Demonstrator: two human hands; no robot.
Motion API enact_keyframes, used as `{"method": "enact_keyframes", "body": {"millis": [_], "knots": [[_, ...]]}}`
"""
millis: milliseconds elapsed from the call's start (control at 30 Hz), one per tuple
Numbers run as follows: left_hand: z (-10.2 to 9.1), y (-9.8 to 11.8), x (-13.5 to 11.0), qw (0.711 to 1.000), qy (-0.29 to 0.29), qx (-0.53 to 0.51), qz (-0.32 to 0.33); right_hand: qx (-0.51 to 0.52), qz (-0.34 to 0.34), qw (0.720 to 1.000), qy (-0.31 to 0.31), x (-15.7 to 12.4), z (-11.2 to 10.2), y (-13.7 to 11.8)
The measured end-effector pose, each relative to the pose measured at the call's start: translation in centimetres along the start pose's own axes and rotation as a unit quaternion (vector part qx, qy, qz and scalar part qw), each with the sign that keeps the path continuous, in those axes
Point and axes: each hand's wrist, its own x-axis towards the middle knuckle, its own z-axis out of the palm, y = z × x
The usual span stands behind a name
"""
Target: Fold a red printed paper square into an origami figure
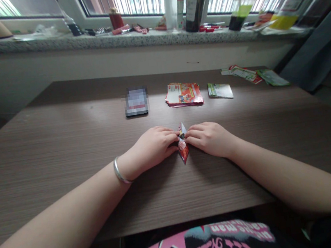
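Note:
A small folded piece of printed paper (183,151), red with white parts and pointed at both ends, stands near the middle of the brown table. From its left side my left hand (159,143) grips it, fingers closed against the paper; a silver bangle circles that wrist. My right hand (209,137) pinches the same paper from the right, its fingertips close to those of the left. The paper's middle is partly hidden behind the fingers.
Beyond my hands lie a phone (136,102) with a blurred screen, a stack of red printed cards (184,94) and a smaller white-green stack (220,90). Folded paper strips (245,74) rest at the far right. Bottles and cups, including a dark cup (194,7), line the granite windowsill (140,40).

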Motion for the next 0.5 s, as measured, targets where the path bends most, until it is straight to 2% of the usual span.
{"method": "enact_keyframes", "body": {"millis": [300,500], "knots": [[-0.44,0.56,0.02,1.000,-0.003,-0.007,-0.006,-0.005,0.006,1.000,-0.001,0.04,-0.06,-0.05],[-0.10,0.11,-0.01,1.000,-0.013,-0.021,-0.007,-0.033,-0.024,0.999,0.018,-0.04,-0.10,0.12]]}}
